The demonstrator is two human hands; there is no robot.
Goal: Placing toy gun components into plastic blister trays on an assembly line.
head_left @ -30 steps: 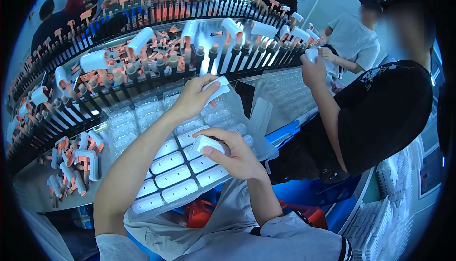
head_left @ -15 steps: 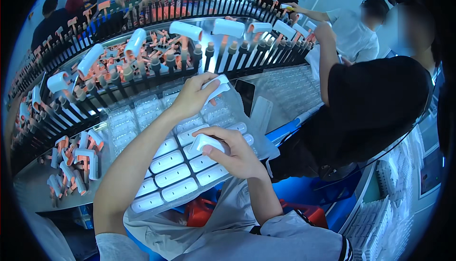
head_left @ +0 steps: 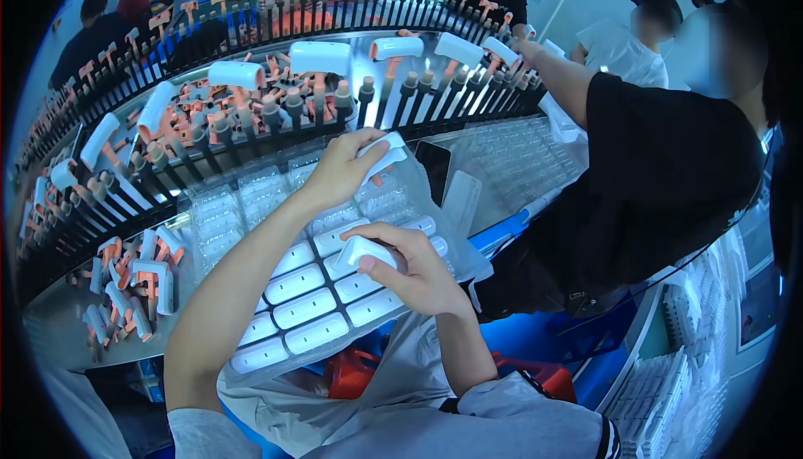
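My left hand [head_left: 341,171] is closed around a white plastic casing [head_left: 384,156] over the far part of a clear blister tray [head_left: 219,208]. Nearer to me, my right hand [head_left: 416,272] pinches a second white casing [head_left: 358,250] between thumb and fingers, just above the tray. Several rounded white casings [head_left: 316,334] lie in rows in the tray's near half, each with a small dark slot. The far compartments hold no casings. My fingers partly cover both held casings, and my right hand hides some of the tray.
Beyond the tray, black posts [head_left: 366,101] carry white casings on orange holders. Loose orange-and-white parts [head_left: 134,283] lie at left. A phone [head_left: 432,166] sits right of the tray. A co-worker in black [head_left: 652,175] reaches across at right. Stacked trays [head_left: 648,400] stand lower right.
My hands and both held casings have stayed nearly still. The casings on the posts have shifted along the line. The co-worker at right has leaned in, arm reaching to a casing on the posts.
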